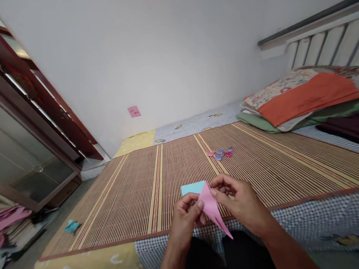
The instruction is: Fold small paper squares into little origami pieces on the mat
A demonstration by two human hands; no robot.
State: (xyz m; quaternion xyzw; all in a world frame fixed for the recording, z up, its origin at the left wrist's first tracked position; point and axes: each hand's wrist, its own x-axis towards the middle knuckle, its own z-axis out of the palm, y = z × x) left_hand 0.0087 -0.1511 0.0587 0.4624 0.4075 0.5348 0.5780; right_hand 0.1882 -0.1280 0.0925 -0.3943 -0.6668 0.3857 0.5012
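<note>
A folded sheet of pink paper (211, 207) is held up between my two hands, its long point hanging toward my lap. My left hand (186, 215) pinches its left side between thumb and fingers. On the other side, my right hand (236, 194) grips the upper right edge near the top corner. Just behind the pink paper, a light blue sheet (191, 188) lies flat on the bamboo mat (134, 194), partly covered by my hands and the pink paper.
Several small folded paper pieces (219, 157) in pink and purple lie farther back on the mat. A teal folded paper piece (71, 226) rests near the left edge. Folded bedding (308, 98) is piled at the right. A pink note (134, 111) is on the wall.
</note>
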